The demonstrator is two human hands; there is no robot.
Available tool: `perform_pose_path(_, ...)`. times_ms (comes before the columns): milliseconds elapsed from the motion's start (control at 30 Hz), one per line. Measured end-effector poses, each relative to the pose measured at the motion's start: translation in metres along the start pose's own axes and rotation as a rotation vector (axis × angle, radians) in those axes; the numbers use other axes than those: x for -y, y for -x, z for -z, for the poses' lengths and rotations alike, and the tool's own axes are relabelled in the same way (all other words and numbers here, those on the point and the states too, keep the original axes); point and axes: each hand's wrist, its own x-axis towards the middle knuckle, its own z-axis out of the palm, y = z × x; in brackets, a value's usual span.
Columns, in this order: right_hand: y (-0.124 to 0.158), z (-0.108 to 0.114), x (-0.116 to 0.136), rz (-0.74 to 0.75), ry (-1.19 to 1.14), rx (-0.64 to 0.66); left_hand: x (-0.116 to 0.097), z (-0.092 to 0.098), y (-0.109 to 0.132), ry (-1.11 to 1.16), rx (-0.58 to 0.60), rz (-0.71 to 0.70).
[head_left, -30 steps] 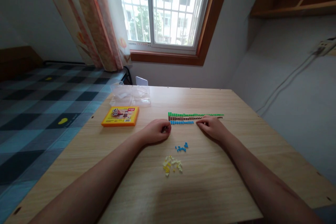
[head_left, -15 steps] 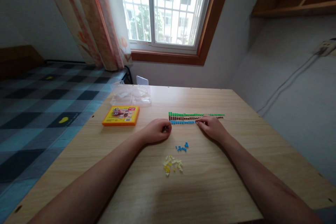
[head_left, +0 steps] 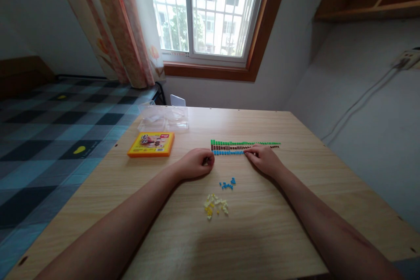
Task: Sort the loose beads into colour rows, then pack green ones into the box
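My left hand [head_left: 197, 163] rests on its side on the table, curled into a loose fist near the left end of the coloured rows. Whatever lies inside its fingers is hidden. My right hand [head_left: 263, 158] pinches at the right end of the blue row [head_left: 226, 152], its fingertips on a small blue brick there. Behind the blue row run a brown row [head_left: 223, 148] and a longer green row [head_left: 226, 143] of tiny bricks. Nearer to me lie a loose pile of blue bricks [head_left: 227, 184] and a scatter of yellow and cream bricks [head_left: 215, 205].
An orange and yellow box [head_left: 152, 145] lies left of my left hand. Clear plastic trays [head_left: 164, 118] stand behind it at the table's [head_left: 269, 223] back left. A bed with a checked cover [head_left: 65, 127] adjoins on the left, and a wall is on the right.
My right fingertips have shifted very slightly left, closing up to the end of the blue row. My left hand has stayed still.
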Motion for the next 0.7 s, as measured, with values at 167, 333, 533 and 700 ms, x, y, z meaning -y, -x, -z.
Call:
perform_pose_path(167, 0.0000, 0.0001, 0.0010, -0.005, 0.009, -0.009, 0.0001, -0.0002, 0.0001, 0.002, 0.002, -0.003)
perform_pose_path(333, -0.0004, -0.0006, -0.0002, -0.014, 0.022, -0.019, 0.0023, -0.0010, -0.0001, 0.009, -0.005, -0.015)
perform_pose_path(533, -0.0008, -0.0009, 0.0018, -0.017, 0.033, -0.007, 0.0027, -0.0011, -0.0009, 0.014, 0.000, -0.010)
perform_pose_path(700, -0.0004, -0.0003, 0.0037, -0.018, 0.035, -0.010, 0.0013, -0.0008, -0.0008, 0.004, -0.001, -0.011)
